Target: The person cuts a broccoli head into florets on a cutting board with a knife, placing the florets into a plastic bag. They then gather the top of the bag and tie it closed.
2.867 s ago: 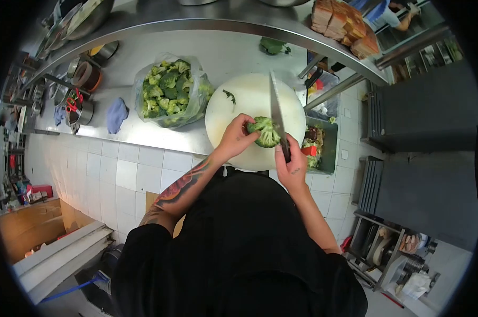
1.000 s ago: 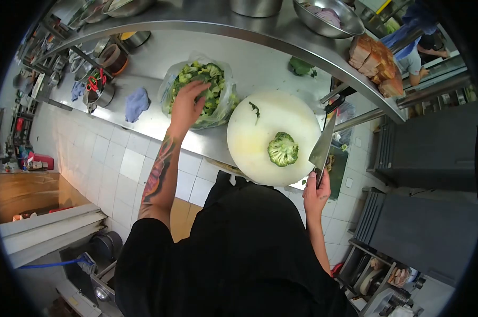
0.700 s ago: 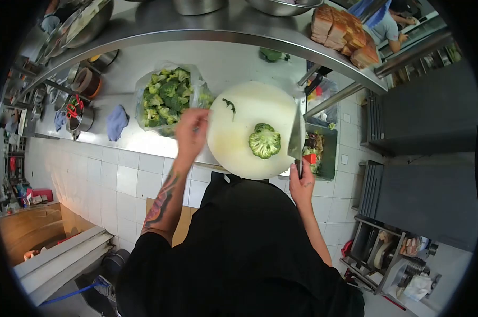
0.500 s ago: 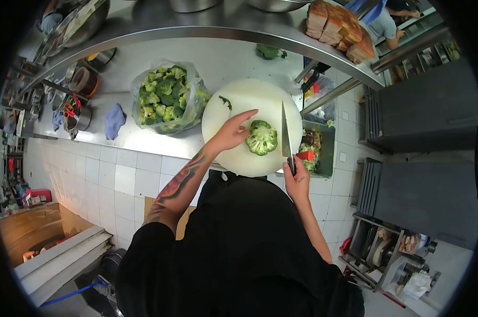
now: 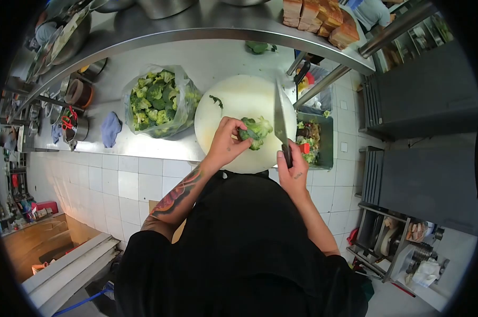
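My left hand (image 5: 228, 141) grips a broccoli head (image 5: 256, 132) by its left side, fingers curled round the florets. The broccoli is turned on its side, its pale cut part facing right, over the round white cutting board (image 5: 218, 119). In my right hand (image 5: 293, 171) is a chef's knife (image 5: 280, 113), held by its black handle, the blade pointing away from me above the board's right side. A small green leaf scrap (image 5: 216, 101) lies on the board. Left of the board stands a clear plastic bag (image 5: 182, 113) full of broccoli florets (image 5: 153, 100).
A green bin (image 5: 323, 142) with trimmings stands right of the board. Overhead runs a steel shelf (image 5: 196, 39) with blocks of roasted meat (image 5: 323, 18). A blue cloth (image 5: 110, 129) and another broccoli piece (image 5: 257, 47) lie on the steel counter (image 5: 212, 58).
My left hand has gone from hovering open beside the broccoli to gripping it and tipping it on its side. The knife stays in my right hand, tilted slightly differently. The whole view has shifted.
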Demonstrator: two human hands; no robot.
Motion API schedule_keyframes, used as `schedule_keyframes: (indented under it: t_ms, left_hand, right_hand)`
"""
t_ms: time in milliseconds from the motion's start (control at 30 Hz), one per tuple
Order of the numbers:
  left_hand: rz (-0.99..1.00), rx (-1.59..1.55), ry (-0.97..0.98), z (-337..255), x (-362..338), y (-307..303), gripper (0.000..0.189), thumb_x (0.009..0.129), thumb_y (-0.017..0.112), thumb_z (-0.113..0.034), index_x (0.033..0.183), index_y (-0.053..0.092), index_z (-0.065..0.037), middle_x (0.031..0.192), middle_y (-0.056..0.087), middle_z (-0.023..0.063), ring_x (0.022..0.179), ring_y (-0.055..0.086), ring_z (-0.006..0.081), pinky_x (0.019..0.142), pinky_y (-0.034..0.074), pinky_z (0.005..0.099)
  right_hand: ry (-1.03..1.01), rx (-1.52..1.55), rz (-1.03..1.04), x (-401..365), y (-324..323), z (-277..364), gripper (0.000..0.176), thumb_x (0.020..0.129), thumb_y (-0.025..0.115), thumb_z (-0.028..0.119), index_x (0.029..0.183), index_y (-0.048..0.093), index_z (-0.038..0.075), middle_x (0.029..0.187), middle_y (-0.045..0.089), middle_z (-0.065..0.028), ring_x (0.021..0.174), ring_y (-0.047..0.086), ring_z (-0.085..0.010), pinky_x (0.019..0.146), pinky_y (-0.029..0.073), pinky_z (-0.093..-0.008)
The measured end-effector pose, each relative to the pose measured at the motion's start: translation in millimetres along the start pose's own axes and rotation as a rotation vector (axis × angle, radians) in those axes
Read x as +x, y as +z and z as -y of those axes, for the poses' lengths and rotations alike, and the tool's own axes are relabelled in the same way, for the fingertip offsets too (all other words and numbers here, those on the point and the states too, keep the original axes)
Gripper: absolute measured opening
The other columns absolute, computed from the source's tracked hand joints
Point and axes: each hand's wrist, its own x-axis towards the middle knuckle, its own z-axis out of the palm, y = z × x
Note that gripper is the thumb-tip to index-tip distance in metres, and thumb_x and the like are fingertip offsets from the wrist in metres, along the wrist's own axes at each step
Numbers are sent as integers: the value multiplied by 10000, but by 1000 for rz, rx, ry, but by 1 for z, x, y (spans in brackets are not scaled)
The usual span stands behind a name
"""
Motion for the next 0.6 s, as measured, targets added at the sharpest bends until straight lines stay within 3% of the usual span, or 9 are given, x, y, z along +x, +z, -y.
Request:
schedule_keyframes:
  t_ms: [100, 200, 367, 500, 600]
  left_hand:
    - [-69, 66, 35, -3, -3, 3, 405, 836, 863, -61, 1149, 606, -41, 1163, 491, 94, 897, 600, 165, 729, 631, 307]
    - [-75, 64, 27, -4, -6, 8, 425, 826, 879, -67, 1147, 602, -35, 1168, 491, 97, 900, 602, 166, 751, 639, 308]
    - [-103, 44, 14, 4, -10, 10, 427, 824, 885, -63, 1144, 602, -47, 1158, 494, 95, 913, 621, 171, 751, 647, 298]
    - [-108, 72, 14, 8, -12, 10, 409, 831, 876, -58, 1137, 605, -57, 1150, 496, 93, 932, 634, 176, 767, 650, 314]
    - [-99, -102, -34, 27, -18, 3, 421, 829, 840, 17, 1151, 582, -66, 1208, 512, 89, 975, 643, 191, 794, 647, 337]
  right_hand:
    - [-80, -51, 152, 12, 12, 16, 388, 1021, 685, 106, 1385, 616, -10, 799, 681, -103, 647, 614, -133, 647, 512, -294]
    - [-44, -177, 268, 21, 21, 12, 394, 1016, 688, 107, 1385, 613, -8, 799, 678, -115, 651, 623, -145, 654, 515, -301]
    - [-136, -87, 182, 17, 14, 40, 362, 1013, 665, 115, 1348, 615, -15, 818, 715, -202, 716, 737, -360, 677, 564, -405]
    - [-115, -245, 294, 27, 19, 18, 354, 1011, 669, 122, 1330, 616, -20, 792, 707, -189, 693, 732, -328, 666, 558, -392]
    - [6, -242, 307, 25, 20, 15, 355, 1007, 681, 145, 1315, 620, -21, 777, 705, -185, 683, 731, -322, 658, 554, -387]
